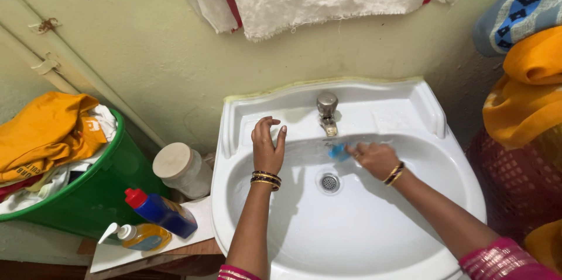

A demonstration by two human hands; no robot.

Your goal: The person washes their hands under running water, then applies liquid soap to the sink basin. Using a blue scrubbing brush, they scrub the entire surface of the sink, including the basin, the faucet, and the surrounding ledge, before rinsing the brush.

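The right hand [376, 159] pinched a small blue scrubber [338, 151] against the back wall of the white sink [421, 110], just under the tap [327, 111]; the left hand [267, 146] rested spread and empty on the inner wall. The bowl looked wet at the back only, so most seemed left to scrub; the scrubber was half hidden by fingers, the front rim cut off.

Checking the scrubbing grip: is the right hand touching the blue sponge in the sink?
Touching. The head view shows the right hand fingertips pressed onto the blue sponge, no gap.
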